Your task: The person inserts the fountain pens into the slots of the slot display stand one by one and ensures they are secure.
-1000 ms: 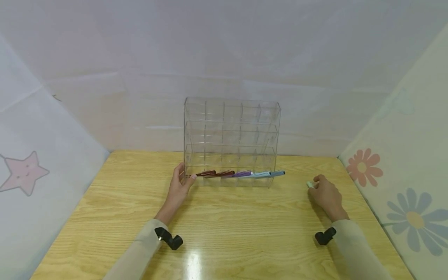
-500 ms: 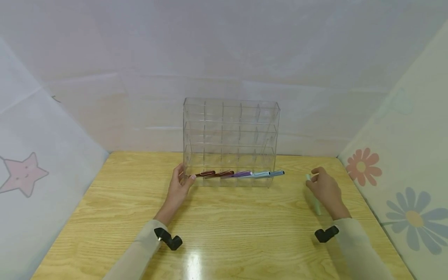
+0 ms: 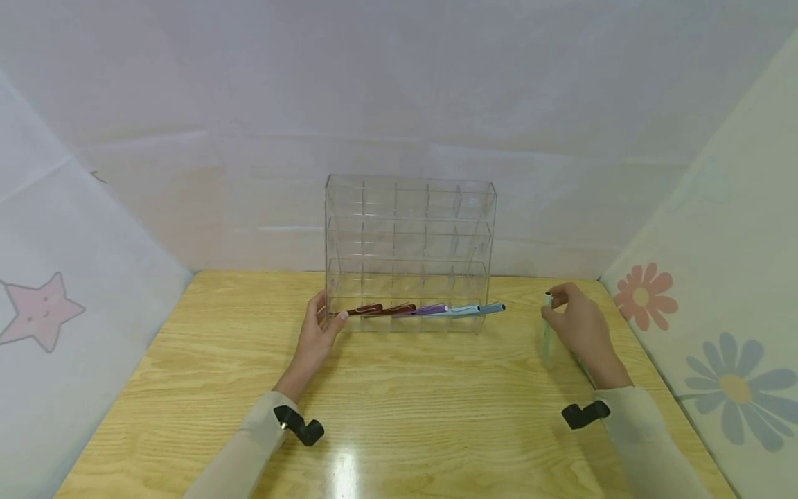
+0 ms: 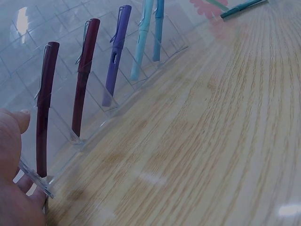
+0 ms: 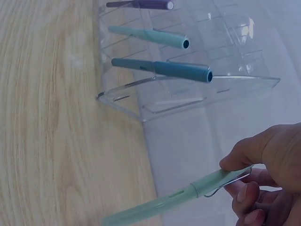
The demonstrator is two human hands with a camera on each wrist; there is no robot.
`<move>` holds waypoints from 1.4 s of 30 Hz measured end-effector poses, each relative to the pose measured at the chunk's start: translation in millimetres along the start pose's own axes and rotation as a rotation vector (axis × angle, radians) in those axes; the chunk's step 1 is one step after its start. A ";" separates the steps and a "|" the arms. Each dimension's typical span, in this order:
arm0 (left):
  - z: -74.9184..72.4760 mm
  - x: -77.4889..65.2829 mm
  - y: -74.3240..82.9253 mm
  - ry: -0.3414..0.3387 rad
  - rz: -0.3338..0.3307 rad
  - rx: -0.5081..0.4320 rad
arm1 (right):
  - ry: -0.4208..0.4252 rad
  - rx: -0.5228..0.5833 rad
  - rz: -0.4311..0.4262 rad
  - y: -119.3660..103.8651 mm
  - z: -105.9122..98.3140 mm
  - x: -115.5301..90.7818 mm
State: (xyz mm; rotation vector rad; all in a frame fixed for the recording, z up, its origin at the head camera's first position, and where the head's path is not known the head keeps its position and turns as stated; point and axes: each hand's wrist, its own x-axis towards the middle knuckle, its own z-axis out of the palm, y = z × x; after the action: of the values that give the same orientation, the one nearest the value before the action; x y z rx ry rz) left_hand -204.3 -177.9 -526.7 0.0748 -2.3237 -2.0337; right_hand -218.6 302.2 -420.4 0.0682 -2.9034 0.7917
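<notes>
- Pale sheet (image 3: 399, 90) is hanging behind the clear rack (image 3: 409, 221); flower-printed panel (image 3: 692, 277) is rising well to the rack's right, star-printed panel (image 3: 37, 388) well to its left.
- Wood-grain worktop (image 3: 399, 409) is supporting the rack and spreading out in front of it.
- Rack is standing upright, showing stacked rows of see-through compartments.
- Five pens are sitting cap end up in the rack's lowest row, one per compartment, tilting. Left to right: first dark red pen (image 4: 45, 108), second dark red pen (image 4: 83, 77), purple pen (image 4: 115, 54), pale aqua pen (image 5: 149, 36), blue pen (image 5: 160, 68).
- Left hand (image 3: 316, 338) is gripping the rack's lower left corner, thumb in front, other fingers round the side; fingers are nearly closed on that edge.
- Right hand (image 3: 581, 331) is holding the mint pen (image 5: 181, 197) to the right of the rack, apart from it; thumb and fingers are pinching the cap, closed on it, clip showing.
- Mint pen is pointing cap up, near vertical in the head view; can't tell whether its lower end is touching the worktop.
- Teal pen (image 4: 244, 8) is lying on the worktop, right of the rack.
</notes>
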 end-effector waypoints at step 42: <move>-0.6 -3.4 4.9 -0.005 0.013 0.008 | 0.193 0.405 -0.206 -104.7 -40.6 -3.1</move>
State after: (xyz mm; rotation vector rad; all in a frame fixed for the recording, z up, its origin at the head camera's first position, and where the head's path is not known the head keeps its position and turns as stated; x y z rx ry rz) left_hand -200.9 -177.6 -521.8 0.0545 -2.3294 -2.0211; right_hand -202.8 232.7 -333.6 0.3065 -2.4672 1.2529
